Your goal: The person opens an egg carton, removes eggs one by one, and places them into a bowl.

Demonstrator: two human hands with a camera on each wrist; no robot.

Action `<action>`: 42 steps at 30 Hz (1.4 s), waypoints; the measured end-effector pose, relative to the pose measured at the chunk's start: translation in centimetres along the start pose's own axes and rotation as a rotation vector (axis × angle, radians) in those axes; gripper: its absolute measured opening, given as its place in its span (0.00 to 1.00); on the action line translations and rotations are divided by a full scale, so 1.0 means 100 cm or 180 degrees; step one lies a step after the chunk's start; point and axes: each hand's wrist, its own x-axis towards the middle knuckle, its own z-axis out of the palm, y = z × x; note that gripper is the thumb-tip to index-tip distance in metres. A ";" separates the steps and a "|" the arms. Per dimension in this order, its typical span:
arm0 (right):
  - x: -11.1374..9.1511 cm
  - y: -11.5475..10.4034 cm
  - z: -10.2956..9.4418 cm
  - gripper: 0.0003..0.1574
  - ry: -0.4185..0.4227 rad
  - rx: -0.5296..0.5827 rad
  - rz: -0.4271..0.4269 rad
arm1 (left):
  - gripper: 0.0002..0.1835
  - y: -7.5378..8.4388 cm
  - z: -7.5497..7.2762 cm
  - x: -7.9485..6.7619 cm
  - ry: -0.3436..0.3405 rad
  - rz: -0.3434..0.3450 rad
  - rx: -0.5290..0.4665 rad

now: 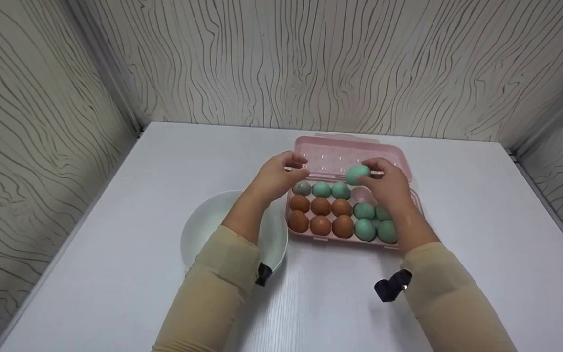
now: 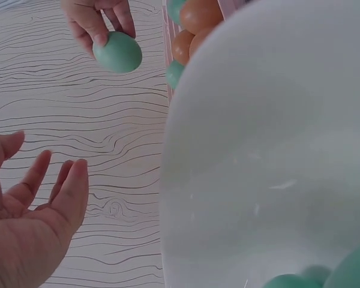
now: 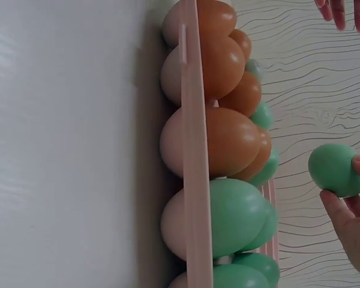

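A green egg (image 1: 357, 174) is pinched between the thumb and fingers of my right hand (image 1: 388, 185), held up over the back row of the pink egg carton (image 1: 328, 238). Below it shows an unfilled cup (image 1: 362, 195). My left hand (image 1: 281, 175) hovers above the carton's back left corner, fingers loosely bent and holding nothing. Brown eggs (image 1: 320, 225) fill the front left cups. Green eggs (image 1: 365, 229) sit at the right and along the back row. In the left wrist view the left hand (image 2: 39, 210) appears with its fingers spread apart.
A large white bowl (image 1: 198, 230) stands left of the carton, under my left forearm. Green eggs (image 2: 354, 270) lie in it, seen in the left wrist view. The carton's pink lid (image 1: 350, 151) is folded back toward the wood-grain wall (image 1: 281, 63). Everything rests on a white table (image 1: 130, 195).
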 end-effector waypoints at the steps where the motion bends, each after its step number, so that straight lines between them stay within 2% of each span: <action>1: -0.001 -0.003 0.000 0.24 -0.0005 0.0023 -0.0019 | 0.14 0.000 0.000 0.000 -0.0014 0.0025 -0.0003; 8: -0.009 -0.021 0.006 0.24 -0.0060 0.0214 -0.0199 | 0.16 -0.001 0.005 0.002 -0.0148 0.0244 -0.0022; 15: -0.019 -0.038 0.014 0.24 -0.0214 0.0488 -0.0257 | 0.19 0.000 0.008 0.003 -0.0239 0.0336 -0.0002; 23: -0.025 -0.053 0.021 0.25 -0.0371 0.0542 -0.0416 | 0.21 0.001 0.008 0.003 -0.0334 0.0512 -0.0085; 29: -0.028 -0.060 0.024 0.25 -0.0439 0.0612 -0.0411 | 0.20 0.004 0.008 0.002 -0.0353 0.0581 -0.0179; 33: -0.030 -0.065 0.026 0.25 -0.0488 0.0758 -0.0547 | 0.21 0.005 0.008 0.002 -0.0340 0.0668 -0.0190; 36: -0.031 -0.068 0.028 0.25 -0.0534 0.0875 -0.0624 | 0.20 0.005 0.008 0.001 -0.0330 0.0719 -0.0144; 42: -0.032 -0.071 0.030 0.25 -0.0617 0.0892 -0.0631 | 0.19 0.003 0.002 0.001 -0.0363 0.0745 -0.0006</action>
